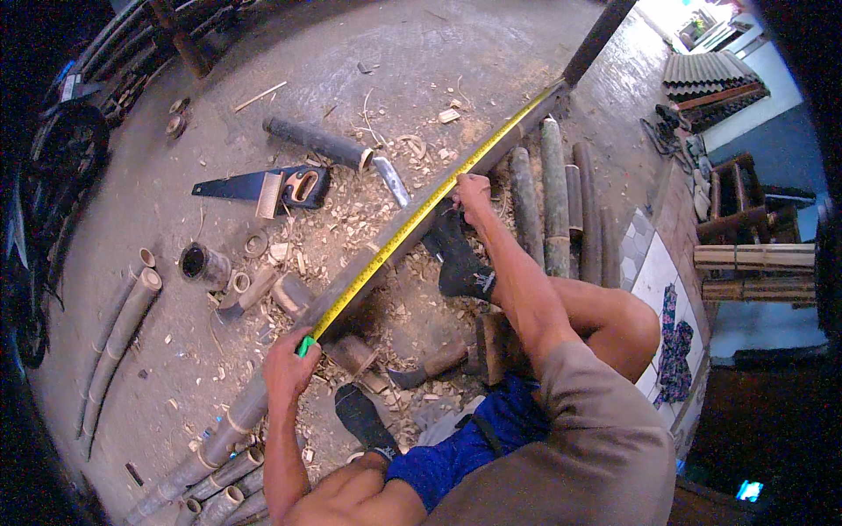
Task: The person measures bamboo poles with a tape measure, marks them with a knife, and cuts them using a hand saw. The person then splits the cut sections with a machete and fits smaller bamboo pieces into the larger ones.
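A long grey-brown bamboo pole point(235, 419) runs slantwise from the lower left to the far upper right. Along its top lies the yellow blade point(399, 241) of a tape measure. My left hand point(288, 361) is closed around the green case point(305, 345) of that tape measure, against the pole. Farther up the pole, my right hand point(474, 196) has its fingers curled and pressed together at the blade's edge; its fingertips are partly hidden. Beyond it the blade carries on to the pole's far end.
A handsaw point(263, 187) and a dark bamboo piece point(316, 142) lie beyond the pole among shavings. A hatchet point(430, 364) rests between my feet. Several cut bamboo lengths point(556, 197) lie at the right, others point(219, 504) lower left. A post point(599, 39) stands at the pole's far end.
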A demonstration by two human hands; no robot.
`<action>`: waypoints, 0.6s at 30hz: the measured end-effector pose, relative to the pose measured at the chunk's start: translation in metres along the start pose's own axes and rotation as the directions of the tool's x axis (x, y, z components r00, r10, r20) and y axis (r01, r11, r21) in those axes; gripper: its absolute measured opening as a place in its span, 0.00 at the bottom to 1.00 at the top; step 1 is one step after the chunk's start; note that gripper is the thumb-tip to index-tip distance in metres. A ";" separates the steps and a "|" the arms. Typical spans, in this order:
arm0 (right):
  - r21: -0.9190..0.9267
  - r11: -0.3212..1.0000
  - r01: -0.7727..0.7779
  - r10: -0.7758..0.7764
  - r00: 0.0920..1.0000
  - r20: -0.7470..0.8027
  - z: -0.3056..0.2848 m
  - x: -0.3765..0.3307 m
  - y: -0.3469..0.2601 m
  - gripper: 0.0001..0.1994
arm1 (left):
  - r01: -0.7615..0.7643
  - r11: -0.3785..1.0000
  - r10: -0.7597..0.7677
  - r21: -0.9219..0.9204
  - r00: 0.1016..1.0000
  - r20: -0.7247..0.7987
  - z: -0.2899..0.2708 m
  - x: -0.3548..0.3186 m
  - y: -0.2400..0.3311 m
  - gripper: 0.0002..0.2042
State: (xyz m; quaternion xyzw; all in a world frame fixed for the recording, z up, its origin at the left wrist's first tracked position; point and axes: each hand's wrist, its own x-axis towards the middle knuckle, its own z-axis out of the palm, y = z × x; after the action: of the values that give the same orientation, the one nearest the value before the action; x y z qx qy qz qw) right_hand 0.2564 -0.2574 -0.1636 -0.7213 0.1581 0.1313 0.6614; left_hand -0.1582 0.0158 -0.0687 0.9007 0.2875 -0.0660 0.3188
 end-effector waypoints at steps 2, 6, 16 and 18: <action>-0.050 0.999 -0.009 0.006 0.998 -0.065 0.001 0.009 -0.001 0.08 | -0.032 0.999 0.031 0.018 1.000 0.003 0.001 0.007 0.003 0.23; -0.103 0.992 0.077 -0.086 0.993 -0.078 -0.010 0.034 0.010 0.10 | -0.038 0.999 0.037 0.026 0.999 0.025 0.002 0.015 0.017 0.24; -0.649 0.703 0.291 -0.451 0.888 -0.091 -0.078 0.129 0.031 0.12 | -0.161 0.985 0.159 0.067 0.987 0.031 0.032 0.044 0.031 0.25; -0.495 0.834 0.243 -0.321 0.944 -0.077 -0.031 0.113 0.031 0.11 | -0.038 0.995 0.035 0.092 0.999 0.026 0.025 0.038 0.021 0.25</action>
State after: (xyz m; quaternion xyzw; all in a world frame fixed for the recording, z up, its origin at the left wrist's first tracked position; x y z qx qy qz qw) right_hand 0.3463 -0.2964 -0.2342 -0.8857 0.0639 0.0097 0.4598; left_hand -0.1138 0.0056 -0.0888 0.9188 0.2636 -0.0845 0.2813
